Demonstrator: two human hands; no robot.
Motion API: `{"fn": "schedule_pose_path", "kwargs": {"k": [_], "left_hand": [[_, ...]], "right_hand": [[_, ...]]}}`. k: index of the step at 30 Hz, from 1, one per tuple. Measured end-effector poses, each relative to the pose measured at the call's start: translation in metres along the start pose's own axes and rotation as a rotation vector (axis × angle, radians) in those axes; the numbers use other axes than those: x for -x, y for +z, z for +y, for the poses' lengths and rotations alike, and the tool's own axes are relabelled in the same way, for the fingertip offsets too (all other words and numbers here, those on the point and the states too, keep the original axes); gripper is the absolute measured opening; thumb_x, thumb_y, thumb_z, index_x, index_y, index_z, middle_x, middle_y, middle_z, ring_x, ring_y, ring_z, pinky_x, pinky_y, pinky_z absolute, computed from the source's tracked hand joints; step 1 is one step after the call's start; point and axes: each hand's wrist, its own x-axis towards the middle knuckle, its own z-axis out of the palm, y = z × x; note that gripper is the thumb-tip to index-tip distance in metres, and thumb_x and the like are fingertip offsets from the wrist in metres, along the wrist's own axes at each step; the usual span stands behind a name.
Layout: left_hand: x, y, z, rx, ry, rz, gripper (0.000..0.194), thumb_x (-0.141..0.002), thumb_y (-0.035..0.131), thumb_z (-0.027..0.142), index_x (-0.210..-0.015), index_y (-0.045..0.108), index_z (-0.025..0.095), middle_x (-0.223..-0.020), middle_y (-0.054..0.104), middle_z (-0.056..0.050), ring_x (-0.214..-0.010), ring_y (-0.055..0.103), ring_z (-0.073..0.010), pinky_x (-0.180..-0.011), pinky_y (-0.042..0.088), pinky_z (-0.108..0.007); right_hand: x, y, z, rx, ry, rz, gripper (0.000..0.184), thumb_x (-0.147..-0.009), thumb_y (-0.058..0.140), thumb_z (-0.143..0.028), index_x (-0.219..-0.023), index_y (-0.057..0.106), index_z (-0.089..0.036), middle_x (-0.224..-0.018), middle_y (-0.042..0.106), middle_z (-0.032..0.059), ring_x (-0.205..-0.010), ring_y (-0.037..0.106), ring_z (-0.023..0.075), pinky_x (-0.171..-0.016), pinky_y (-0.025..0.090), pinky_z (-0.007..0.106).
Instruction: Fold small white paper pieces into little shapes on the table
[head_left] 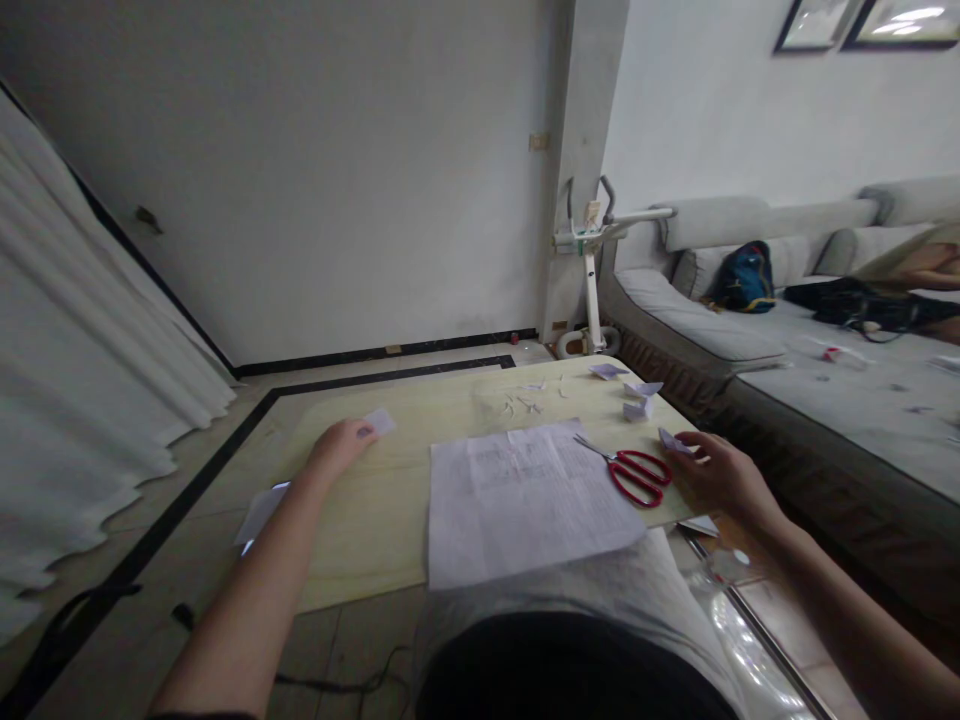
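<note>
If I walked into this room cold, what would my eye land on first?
Probably the red-handled scissors, lying across the right edge of a large creased sheet on the pale yellow table. Next, the two outstretched hands: the left at a flat paper piece, the right at a folded one near the table's right edge. Beyond, a blue backpack stands out on the grey sofa.

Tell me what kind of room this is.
Probably a home living room: a long cushioned sofa lines the wall, framed pictures hang above it, and a long curtain hangs opposite.
</note>
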Motion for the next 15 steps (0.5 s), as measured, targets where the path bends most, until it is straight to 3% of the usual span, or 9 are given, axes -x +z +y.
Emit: {"fn": "schedule_pose_path", "kwargs": {"k": [10,15], "left_hand": [[0.004,0.000,0.009,-0.097,-0.009,0.024,0.033,-0.090,0.039,0.031,-0.094,0.069,0.018,-0.099,0.071,-0.011,-0.089,0.064,-0.0234,-0.077,0.043,-0.028],[0.006,0.002,0.015,-0.104,-0.038,0.071,0.033,-0.090,0.038,0.030,-0.096,0.067,0.015,-0.103,0.069,-0.015,-0.091,0.064,-0.0252,-0.076,0.043,-0.030]], "right_hand": [[-0.006,-0.001,0.008,0.081,-0.078,-0.003,0.051,-0.081,0.055,-0.058,-0.111,0.062,-0.017,-0.102,0.066,0.0131,-0.071,0.065,0.0213,-0.061,0.051,0.031],[-0.003,-0.008,0.003,0.077,-0.092,-0.016,0.054,-0.082,0.053,-0.060,-0.111,0.061,-0.016,-0.102,0.065,0.0144,-0.070,0.066,0.0216,-0.062,0.052,0.032]]}}
